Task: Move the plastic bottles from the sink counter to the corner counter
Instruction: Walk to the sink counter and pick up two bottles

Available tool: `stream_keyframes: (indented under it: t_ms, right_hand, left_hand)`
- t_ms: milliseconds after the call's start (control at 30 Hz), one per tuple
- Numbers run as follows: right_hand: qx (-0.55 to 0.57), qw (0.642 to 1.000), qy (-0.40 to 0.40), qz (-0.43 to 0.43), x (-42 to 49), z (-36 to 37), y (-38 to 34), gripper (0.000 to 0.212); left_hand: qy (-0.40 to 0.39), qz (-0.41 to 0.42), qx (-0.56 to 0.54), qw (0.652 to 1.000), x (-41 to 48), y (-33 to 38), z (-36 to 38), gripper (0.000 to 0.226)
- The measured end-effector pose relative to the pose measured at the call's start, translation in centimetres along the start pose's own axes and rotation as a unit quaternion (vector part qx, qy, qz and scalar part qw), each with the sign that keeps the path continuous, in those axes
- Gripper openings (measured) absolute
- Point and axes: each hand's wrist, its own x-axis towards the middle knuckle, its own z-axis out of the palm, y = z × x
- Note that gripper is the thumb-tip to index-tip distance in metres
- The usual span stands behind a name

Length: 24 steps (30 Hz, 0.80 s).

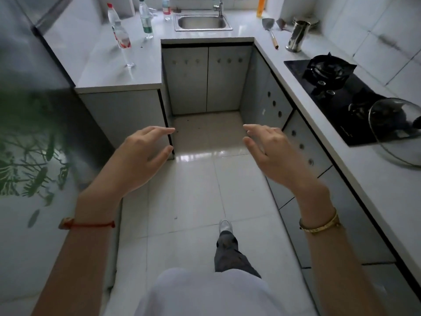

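3 clear plastic bottles (pixel 145 18) upright on glossy counter (pixel 95 65); left hand (pixel 142 151), right hand (pixel 266 149) empty, fingers spread.

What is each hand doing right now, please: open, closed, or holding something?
Left hand: open, fingers loosely curved, holding nothing.
Right hand: open, fingers loosely curved, holding nothing.

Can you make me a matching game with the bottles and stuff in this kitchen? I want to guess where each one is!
Things:
1. red-label bottle
2. green-label bottle
3. metal cup
4. glass lid

Places:
A. on the black stove, near right
B. right counter, past the burner
C. left counter, nearest the person
D. left counter, closer to the sink

Pairs: 1-C, 2-D, 3-B, 4-A
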Motion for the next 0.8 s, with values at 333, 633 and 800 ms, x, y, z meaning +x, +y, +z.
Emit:
stream_keyframes:
  t_ms: [333, 633, 800]
  right_hand:
    - [0.020, 1.000, -0.006, 0.001, 11.5, -2.3, 7.1, 0.045]
    - [-0.006, 0.999, -0.027, -0.035, 23.0, -4.1, 11.9, 0.044]
    - [-0.001, 0.997, -0.060, -0.053, 28.9, -2.7, 13.0, 0.044]
  left_hand:
    - [-0.017, 0.012, -0.019, 1.000, 14.0, 2.1, 3.1, 0.045]
    - [0.009, -0.002, -0.032, 0.999, 25.3, 2.7, 4.5, 0.044]
    - [0.022, -0.028, -0.032, 0.999, 29.4, 0.6, 4.4, 0.043]
